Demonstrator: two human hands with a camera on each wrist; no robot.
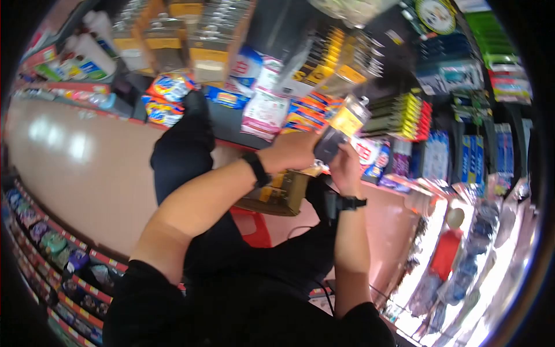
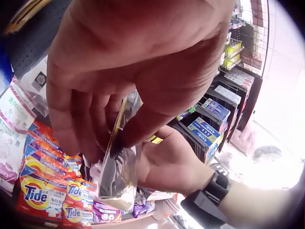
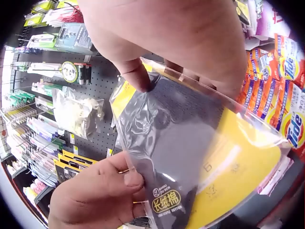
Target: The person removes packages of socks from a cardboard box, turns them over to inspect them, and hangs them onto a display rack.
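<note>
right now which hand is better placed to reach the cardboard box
Probably the left hand: it appears nearer the cardboard box in the head view, while the right hand pinches the pack too.

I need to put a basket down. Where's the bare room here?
A wide bare patch is floor, between the left leg and lower-left shelving. A small strip of dark ledge lies between that leg and the pink-white packets. It's crowded farther right, where the left hand and right hand hold a clear-wrapped pack near the Tide packets.
</note>
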